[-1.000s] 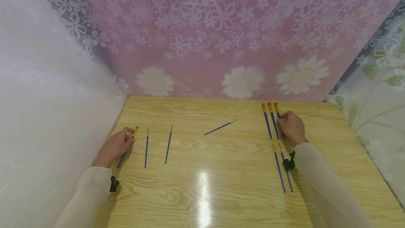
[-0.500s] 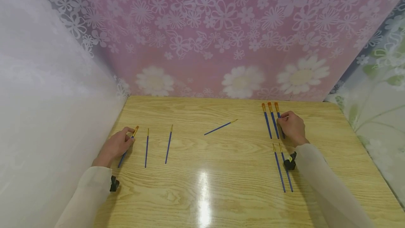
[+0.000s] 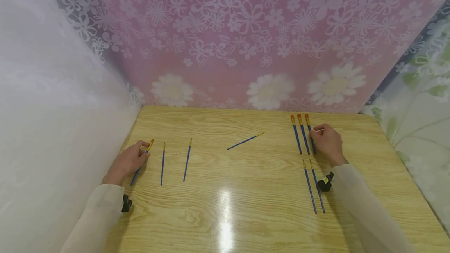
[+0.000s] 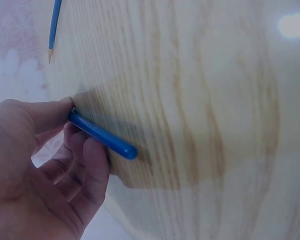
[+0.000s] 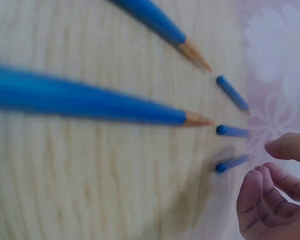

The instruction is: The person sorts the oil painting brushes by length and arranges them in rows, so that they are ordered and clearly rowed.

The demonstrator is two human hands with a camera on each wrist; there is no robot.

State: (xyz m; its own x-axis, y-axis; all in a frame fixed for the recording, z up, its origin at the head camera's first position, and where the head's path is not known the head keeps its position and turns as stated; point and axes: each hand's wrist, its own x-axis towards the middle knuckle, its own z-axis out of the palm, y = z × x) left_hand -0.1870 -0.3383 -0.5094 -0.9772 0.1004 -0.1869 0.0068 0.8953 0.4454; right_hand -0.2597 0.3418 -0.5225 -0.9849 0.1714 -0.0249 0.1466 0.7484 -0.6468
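Observation:
At the table's left side my left hand (image 3: 128,161) pinches a paintbrush (image 4: 102,134) with a blue handle between thumb and fingers; its orange-brown bristles point away from me. In the head view, my right hand (image 3: 327,141) is beside the rightmost paintbrush (image 3: 308,121) of an upper row of three. The right wrist view shows a gap between thumb and fingertips (image 5: 253,180), with nothing held; that brush's handle (image 5: 232,163) lies just past them. Two thinner paintbrushes lie below this row, one of them (image 3: 310,188) left of the right wrist.
Two thin paintbrushes stand apart to the right of the left hand, the nearer one (image 3: 163,167) almost upright in view. Another paintbrush (image 3: 242,143) lies slanted mid-table. A pink floral wall (image 3: 225,50) borders the wooden table (image 3: 197,221) at the back; a white wall (image 3: 59,108) is at left.
My right hand has shifted slightly right and toward me, away from the rightmost brush of the upper row, which stays lying there. The left hand has kept still on its brush.

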